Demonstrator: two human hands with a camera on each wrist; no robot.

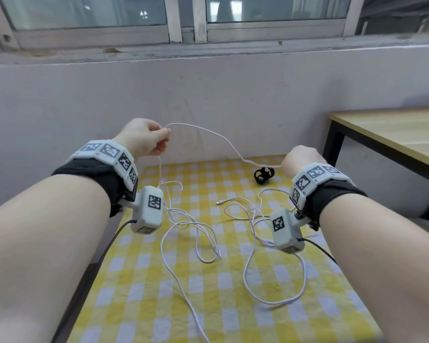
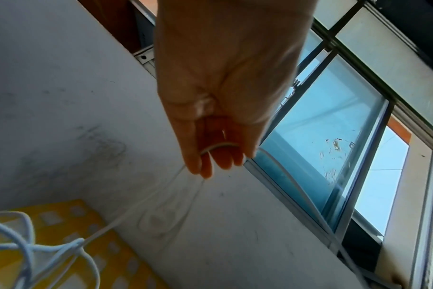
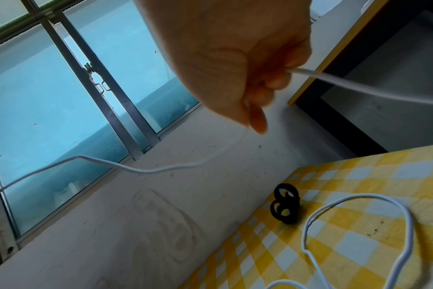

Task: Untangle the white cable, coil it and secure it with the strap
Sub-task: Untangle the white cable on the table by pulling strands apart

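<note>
Across mid-frame, the left hand and right hand each pinched the cable, most of it tangled on the cloth, uncoiled, strap unused behind.

Surroundings: a checked cloth, a wall, a window and a side table

A yellow-and-white checked tablecloth fills the lower middle of the head view, reaching back to a pale, scuffed wall across the centre. Along the top runs a window with a grey metal frame above a worn sill. At the right edge stands a wooden table with a black leg, its top a little higher than the cloth.
</note>
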